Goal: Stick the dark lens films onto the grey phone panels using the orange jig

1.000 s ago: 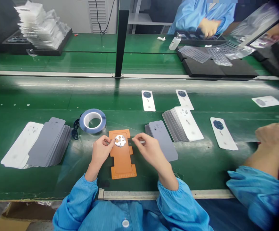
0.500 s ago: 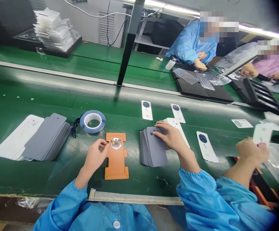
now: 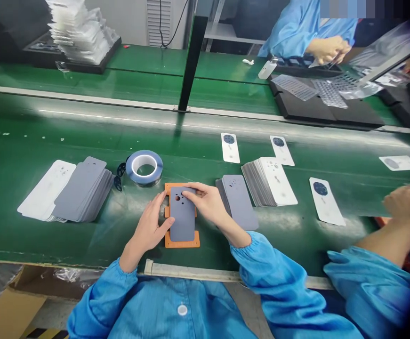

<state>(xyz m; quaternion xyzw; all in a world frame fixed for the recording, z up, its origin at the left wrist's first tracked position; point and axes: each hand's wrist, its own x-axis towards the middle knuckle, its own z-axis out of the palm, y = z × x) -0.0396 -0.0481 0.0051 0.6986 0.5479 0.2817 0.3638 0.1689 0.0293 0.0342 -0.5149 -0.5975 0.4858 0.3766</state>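
A grey phone back panel (image 3: 182,223) with camera holes lies over the orange jig (image 3: 196,238) in front of me. My right hand (image 3: 207,203) pinches the panel's upper right corner between thumb and fingers. On the other side, my left hand (image 3: 150,221) has its fingers stretched out beside the jig, its thumb tip touching the panel's left edge. A stack of grey panels (image 3: 240,205) sits just right of the right hand. A roll of blue tape (image 3: 158,172) lies behind the jig, with dark round camera-shaped stickers (image 3: 120,169) by its left side.
White panels (image 3: 44,190) and a grey stack (image 3: 77,195) lie at left. A fanned white stack (image 3: 278,183) and single white panels with dark circles (image 3: 326,202) are at right. A co-worker's arm (image 3: 391,240) reaches in there. A black post (image 3: 191,61) stands behind.
My right hand has moved left from the grey stack to the jig, bringing a grey panel over it. My left hand's fingers have straightened and its thumb meets the panel.
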